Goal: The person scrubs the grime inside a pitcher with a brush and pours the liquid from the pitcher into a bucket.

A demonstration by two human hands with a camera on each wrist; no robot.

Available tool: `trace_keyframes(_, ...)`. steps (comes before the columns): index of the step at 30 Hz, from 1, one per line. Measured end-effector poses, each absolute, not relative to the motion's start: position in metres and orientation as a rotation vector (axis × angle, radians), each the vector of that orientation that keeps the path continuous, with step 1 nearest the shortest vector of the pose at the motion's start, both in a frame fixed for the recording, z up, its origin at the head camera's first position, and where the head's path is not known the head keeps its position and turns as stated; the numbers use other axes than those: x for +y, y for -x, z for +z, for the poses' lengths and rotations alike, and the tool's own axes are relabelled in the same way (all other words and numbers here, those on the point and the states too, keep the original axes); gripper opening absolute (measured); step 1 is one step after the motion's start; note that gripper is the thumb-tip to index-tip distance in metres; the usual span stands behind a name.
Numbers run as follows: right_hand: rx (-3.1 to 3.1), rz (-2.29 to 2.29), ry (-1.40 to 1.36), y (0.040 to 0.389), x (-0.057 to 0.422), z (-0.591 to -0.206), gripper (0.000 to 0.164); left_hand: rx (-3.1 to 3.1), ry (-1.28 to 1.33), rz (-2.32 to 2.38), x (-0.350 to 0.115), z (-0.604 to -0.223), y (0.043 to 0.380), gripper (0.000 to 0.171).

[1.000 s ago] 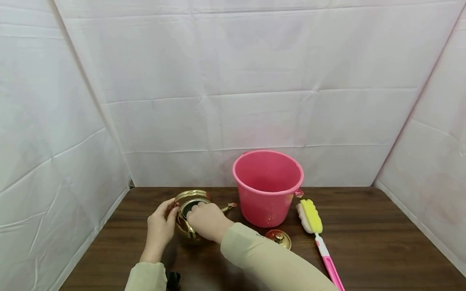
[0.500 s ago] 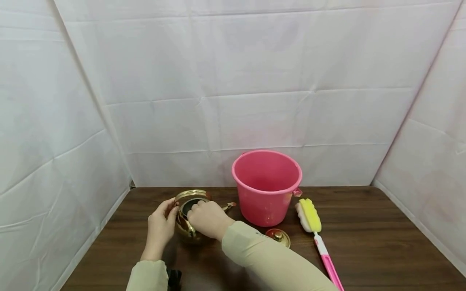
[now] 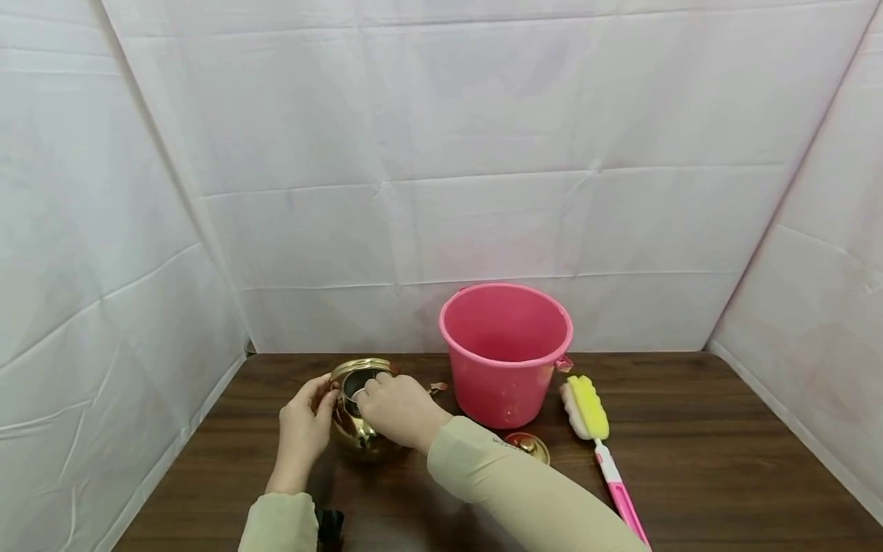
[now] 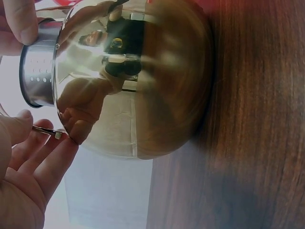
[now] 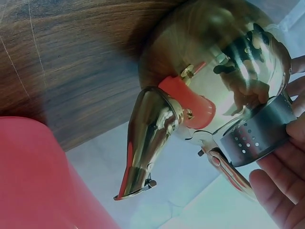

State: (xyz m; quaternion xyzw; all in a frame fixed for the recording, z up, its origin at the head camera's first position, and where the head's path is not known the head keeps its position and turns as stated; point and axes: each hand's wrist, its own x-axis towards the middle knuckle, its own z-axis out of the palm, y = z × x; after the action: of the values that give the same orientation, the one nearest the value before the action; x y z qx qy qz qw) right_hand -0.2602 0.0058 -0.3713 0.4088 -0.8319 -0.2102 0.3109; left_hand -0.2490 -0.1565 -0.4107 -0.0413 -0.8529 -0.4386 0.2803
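Note:
A shiny gold teapot (image 3: 364, 433) stands on the table, its spout (image 5: 150, 131) pointing right, toward the bucket. My left hand (image 3: 306, 418) pinches the base of the teapot's handle (image 4: 45, 130) at the left side. From the teapot's mouth sticks up a metal strainer (image 5: 257, 133) with small holes in its wall. My right hand (image 3: 400, 410) grips the strainer's rim with thumb and fingers; its lower part is hidden inside the teapot. The gold lid (image 3: 530, 446) lies on the table to the right, partly behind my right sleeve.
A pink bucket (image 3: 507, 391) stands right of the teapot, near the back cloth. Further right lies a sponge brush (image 3: 588, 410) with a yellow and white head and a pink handle. White cloth walls (image 3: 483, 153) close in the dark wooden table (image 3: 724, 460).
My right hand has shifted slightly up and to the right, and more of the strainer shows above the teapot's mouth. My left hand keeps its place on the handle.

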Motion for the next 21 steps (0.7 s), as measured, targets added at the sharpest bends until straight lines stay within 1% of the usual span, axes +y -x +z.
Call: trace_keyframes(21, -2.088, -0.545, -1.133, 0.252, 0.017, -0.361, 0.011, -2.298, 0.075, -1.188, -0.157, -0.409, 0.25, 0.023)
